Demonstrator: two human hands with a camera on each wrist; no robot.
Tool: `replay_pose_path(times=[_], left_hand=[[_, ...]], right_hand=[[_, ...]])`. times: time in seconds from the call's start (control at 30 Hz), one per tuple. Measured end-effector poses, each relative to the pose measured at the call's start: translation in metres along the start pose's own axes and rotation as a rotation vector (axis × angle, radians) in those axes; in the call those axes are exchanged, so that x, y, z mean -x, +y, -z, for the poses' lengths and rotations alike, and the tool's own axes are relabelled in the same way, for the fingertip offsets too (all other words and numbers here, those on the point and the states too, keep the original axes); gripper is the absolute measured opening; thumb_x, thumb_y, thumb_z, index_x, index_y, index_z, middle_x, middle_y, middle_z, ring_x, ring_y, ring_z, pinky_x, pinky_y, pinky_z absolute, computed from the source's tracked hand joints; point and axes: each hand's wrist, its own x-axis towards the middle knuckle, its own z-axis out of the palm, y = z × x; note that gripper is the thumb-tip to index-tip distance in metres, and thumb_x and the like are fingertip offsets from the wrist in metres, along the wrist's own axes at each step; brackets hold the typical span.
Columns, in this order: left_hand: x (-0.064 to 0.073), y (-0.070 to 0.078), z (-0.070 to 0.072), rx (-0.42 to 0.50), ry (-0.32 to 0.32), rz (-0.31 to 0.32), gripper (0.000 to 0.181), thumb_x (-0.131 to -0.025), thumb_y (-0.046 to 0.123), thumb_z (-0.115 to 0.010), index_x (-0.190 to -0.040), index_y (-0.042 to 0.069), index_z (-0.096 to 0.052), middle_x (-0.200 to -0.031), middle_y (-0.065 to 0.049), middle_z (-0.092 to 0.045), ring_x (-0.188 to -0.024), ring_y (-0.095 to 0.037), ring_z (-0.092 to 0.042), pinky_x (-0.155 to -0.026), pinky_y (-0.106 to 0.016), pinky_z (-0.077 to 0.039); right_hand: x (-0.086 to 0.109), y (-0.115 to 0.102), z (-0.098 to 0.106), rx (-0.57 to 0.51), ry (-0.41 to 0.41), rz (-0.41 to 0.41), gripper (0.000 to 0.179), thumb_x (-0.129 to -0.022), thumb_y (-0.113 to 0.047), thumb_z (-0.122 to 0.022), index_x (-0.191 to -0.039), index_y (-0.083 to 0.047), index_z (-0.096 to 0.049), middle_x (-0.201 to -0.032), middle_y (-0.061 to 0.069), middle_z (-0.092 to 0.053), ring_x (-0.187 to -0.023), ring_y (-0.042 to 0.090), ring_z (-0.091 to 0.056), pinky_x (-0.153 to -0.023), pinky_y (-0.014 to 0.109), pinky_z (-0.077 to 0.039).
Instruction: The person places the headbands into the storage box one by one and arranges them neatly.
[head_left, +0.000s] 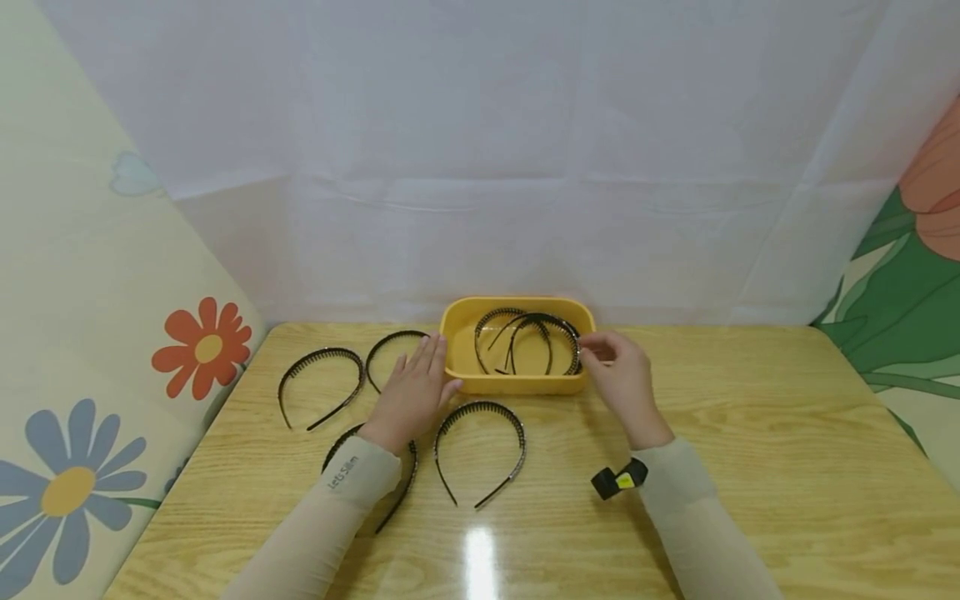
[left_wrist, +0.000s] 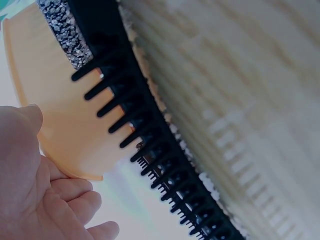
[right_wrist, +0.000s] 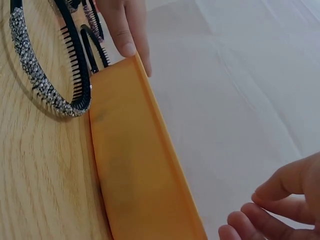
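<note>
A yellow plastic box (head_left: 517,384) holds black toothed headbands (head_left: 551,321), which overlap each other inside it. My left hand (head_left: 418,385) lies with its fingers nearly straight against the box's left end, the thumb near the front corner. At the right end, my right hand (head_left: 621,379) is bent over the rim, its fingertips close to a headband's edge. The right wrist view shows the fingers of that hand (right_wrist: 277,212) loosely bent beside the box wall, with nothing seen between them. A headband with glittery stones (right_wrist: 45,90) stands out in that same view.
Several more headbands lie on the wooden table (head_left: 780,467): one in front of the box (head_left: 482,406), one at far left (head_left: 321,352), others partly behind my left hand and forearm. A black wrist strap device (head_left: 618,479) sits at my right cuff. White cloth (head_left: 525,167) hangs behind.
</note>
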Motion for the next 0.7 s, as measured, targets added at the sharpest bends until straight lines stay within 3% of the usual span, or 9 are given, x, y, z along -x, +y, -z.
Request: replay_pose_path(times=[0.4, 0.7], left_hand=[[0.001, 0.000, -0.001, 0.003, 0.003, -0.006, 0.074, -0.109, 0.039, -0.044, -0.158, -0.009, -0.016, -0.164, -0.027, -0.019, -0.152, -0.040, -0.019, -0.121, -0.062, -0.020], [0.002, 0.000, 0.000, 0.010, 0.003, -0.007, 0.074, -0.109, 0.038, -0.045, -0.158, -0.009, -0.015, -0.164, -0.027, -0.019, -0.152, -0.040, -0.017, -0.121, -0.063, -0.020]], right_hand=[[0.011, -0.019, -0.002, 0.054, -0.282, 0.043, 0.017, -0.096, -0.008, -0.068, -0.110, 0.001, -0.073, -0.103, 0.013, -0.072, -0.091, 0.026, -0.065, -0.084, 0.039, -0.056], [0.016, -0.015, -0.008, -0.012, -0.548, 0.005, 0.020, -0.098, -0.012, -0.067, -0.108, 0.005, -0.071, -0.095, 0.011, -0.072, -0.081, 0.022, -0.068, -0.073, 0.032, -0.061]])
